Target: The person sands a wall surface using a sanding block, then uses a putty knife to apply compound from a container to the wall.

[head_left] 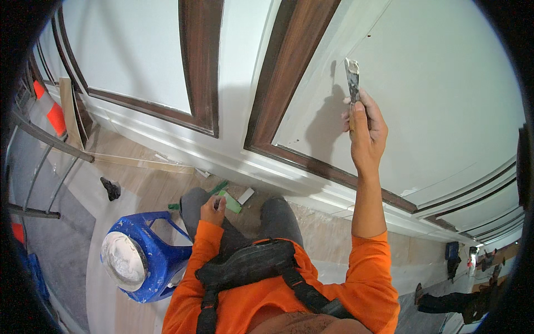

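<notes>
My right hand (pixel 367 133) is raised before the white wall panel (pixel 445 83), its fingers closed around a putty knife (pixel 352 80). White filler coats the knife's tip, which points up; its shadow falls on the panel. Whether the blade touches the panel, I cannot tell. My left hand (pixel 212 210) is low by my left knee, fingers curled around something small and dark that I cannot make out. To the left of that arm stands a paint-spotted blue stool (pixel 150 231). On it sits a round tub of white putty (pixel 123 261).
Dark brown wooden moulding (pixel 295 67) frames the panels. Between my knees lie a green piece (pixel 231 201) and a white block (pixel 246 195). A black crumpled item (pixel 110 189), a metal-tube frame (pixel 47 139) and an orange-and-white cone (pixel 51 111) are left. Another person (pixel 456 303) is at lower right.
</notes>
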`<state>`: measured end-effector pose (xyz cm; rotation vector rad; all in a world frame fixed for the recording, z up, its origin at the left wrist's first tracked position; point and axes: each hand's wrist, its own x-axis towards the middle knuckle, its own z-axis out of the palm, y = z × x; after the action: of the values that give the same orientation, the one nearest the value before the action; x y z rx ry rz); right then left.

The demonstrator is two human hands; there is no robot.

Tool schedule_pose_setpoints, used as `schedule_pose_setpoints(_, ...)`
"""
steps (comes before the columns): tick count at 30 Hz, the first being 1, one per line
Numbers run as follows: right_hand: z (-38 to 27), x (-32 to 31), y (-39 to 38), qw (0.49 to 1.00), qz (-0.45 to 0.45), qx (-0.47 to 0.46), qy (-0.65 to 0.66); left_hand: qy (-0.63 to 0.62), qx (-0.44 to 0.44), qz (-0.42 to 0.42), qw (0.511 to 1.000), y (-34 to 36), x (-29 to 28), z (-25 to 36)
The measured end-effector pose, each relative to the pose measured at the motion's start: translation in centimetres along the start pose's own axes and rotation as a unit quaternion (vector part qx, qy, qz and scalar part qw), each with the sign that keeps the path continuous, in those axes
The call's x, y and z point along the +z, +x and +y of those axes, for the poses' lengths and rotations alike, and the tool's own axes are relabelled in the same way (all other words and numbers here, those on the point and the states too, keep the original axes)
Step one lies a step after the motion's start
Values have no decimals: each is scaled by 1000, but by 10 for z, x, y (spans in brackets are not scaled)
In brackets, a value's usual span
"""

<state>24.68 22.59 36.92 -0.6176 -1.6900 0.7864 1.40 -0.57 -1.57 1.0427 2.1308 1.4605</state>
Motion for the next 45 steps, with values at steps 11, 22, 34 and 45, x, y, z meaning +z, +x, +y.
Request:
schedule_pose_setpoints(11, -7, -12, 60, 808, 18, -422, -409, 7, 48, 2, 999, 1, 0, -7)
schedule_pose_setpoints(22, -15, -34, 93, 690, -11, -502, -521, 15, 48, 14, 999, -4, 0, 3)
schedule_pose_setpoints(34, -24, -38, 97, 656, -49, -486, -576, 23, 29, -2, 999, -3, 1, 5)
schedule_pose_setpoints(45, -48, -14, 68, 629, -83, -423, -646, 56, 52, -15, 997, -1, 3, -5)
